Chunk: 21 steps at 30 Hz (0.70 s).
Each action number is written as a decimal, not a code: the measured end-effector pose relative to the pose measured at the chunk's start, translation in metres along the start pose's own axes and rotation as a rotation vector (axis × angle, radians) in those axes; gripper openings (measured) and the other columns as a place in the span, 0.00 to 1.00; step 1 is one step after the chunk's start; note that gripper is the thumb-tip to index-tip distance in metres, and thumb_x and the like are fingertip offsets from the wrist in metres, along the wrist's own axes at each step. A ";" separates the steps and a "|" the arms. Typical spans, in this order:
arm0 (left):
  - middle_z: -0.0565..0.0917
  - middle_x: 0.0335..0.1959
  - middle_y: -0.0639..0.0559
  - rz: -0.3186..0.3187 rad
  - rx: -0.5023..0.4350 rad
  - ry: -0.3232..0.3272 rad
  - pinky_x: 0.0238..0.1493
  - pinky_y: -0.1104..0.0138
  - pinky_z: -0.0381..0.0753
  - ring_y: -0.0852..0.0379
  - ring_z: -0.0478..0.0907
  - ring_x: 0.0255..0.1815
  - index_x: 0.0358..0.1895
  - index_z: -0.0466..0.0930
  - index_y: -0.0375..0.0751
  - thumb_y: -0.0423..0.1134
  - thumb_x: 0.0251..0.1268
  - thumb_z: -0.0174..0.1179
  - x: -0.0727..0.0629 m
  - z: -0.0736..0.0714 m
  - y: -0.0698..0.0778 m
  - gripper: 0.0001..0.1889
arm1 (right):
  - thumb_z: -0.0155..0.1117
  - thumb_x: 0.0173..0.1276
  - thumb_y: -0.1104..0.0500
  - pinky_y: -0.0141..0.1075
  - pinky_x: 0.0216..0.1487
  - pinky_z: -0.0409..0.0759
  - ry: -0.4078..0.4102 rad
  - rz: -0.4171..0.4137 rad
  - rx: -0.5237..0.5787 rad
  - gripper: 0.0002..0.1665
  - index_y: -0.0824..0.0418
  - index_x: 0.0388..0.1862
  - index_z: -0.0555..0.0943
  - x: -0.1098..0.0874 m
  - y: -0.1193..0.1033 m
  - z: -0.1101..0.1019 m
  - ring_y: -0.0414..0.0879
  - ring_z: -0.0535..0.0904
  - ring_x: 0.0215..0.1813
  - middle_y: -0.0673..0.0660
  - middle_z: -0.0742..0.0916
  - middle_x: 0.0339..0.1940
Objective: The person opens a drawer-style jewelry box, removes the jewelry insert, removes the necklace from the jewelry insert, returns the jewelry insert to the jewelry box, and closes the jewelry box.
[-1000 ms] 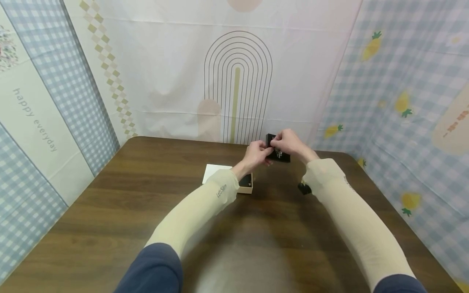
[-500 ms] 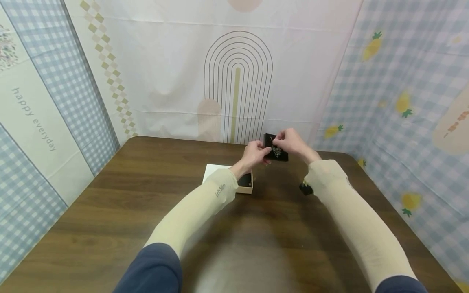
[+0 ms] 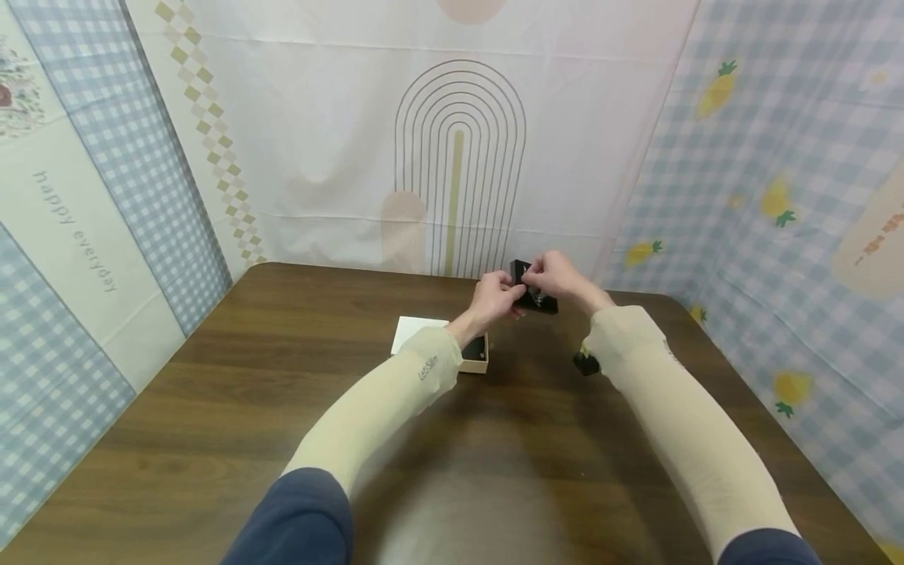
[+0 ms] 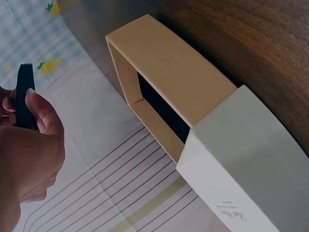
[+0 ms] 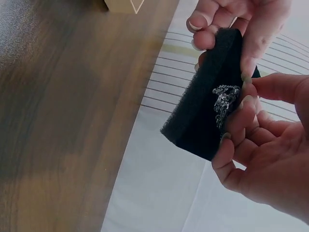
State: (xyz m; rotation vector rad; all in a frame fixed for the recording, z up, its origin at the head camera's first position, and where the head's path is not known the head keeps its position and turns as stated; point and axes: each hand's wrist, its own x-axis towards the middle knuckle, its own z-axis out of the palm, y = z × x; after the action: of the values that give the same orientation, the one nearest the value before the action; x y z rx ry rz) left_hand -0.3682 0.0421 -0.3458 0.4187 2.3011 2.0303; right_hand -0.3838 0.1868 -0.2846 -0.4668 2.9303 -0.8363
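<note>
Over the far side of the table, my left hand (image 3: 493, 297) holds a black foam jewellery pad (image 5: 198, 111) by one end, thumb on its face and fingers behind. A bunched silver chain (image 5: 224, 100) lies against the pad's dark face. My right hand (image 3: 559, 275) is at the same face, thumb and index finger pinching close beside the left thumb. Its other fingers curl over the chain and hide part of it. What is pinched is covered by the fingertips; the chain runs in under them. From the left wrist view the pad (image 4: 25, 96) shows edge-on.
Under my left forearm a tan drawer box (image 4: 169, 63) sits partly pulled out of its white sleeve (image 4: 251, 145), black lining inside. A small black object (image 3: 586, 362) lies by my right sleeve. Printed cloth (image 3: 339, 141) hangs behind the brown table (image 3: 233, 392).
The pad tipped flatter toward the head camera half a second ago and has tilted back since. My right fingertips rose slightly, then came down again, staying at the chain. The box has not moved.
</note>
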 end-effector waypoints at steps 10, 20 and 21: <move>0.85 0.37 0.29 -0.019 0.027 0.016 0.36 0.54 0.87 0.40 0.86 0.30 0.34 0.71 0.33 0.34 0.69 0.55 0.001 -0.001 0.001 0.07 | 0.45 0.67 0.67 0.26 0.18 0.62 -0.002 -0.018 0.071 0.19 0.61 0.14 0.67 0.001 0.000 -0.003 0.35 0.62 0.14 0.47 0.73 0.12; 0.85 0.40 0.30 -0.086 0.021 0.023 0.43 0.52 0.86 0.38 0.86 0.33 0.42 0.73 0.29 0.35 0.67 0.58 0.001 -0.001 0.001 0.10 | 0.53 0.69 0.64 0.26 0.24 0.72 0.115 0.030 0.154 0.07 0.69 0.37 0.73 0.001 0.006 -0.005 0.38 0.71 0.23 0.57 0.79 0.29; 0.85 0.40 0.31 -0.088 0.020 0.022 0.42 0.52 0.86 0.39 0.86 0.32 0.42 0.74 0.29 0.35 0.67 0.58 0.001 -0.001 0.001 0.10 | 0.54 0.69 0.64 0.26 0.24 0.73 0.119 0.037 0.180 0.07 0.70 0.39 0.73 0.001 0.007 -0.005 0.38 0.71 0.22 0.58 0.80 0.30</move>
State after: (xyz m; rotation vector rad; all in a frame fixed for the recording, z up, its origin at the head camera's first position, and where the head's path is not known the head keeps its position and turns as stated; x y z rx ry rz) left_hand -0.3687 0.0416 -0.3442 0.2917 2.3108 1.9825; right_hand -0.3877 0.1948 -0.2836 -0.3611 2.9216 -1.1474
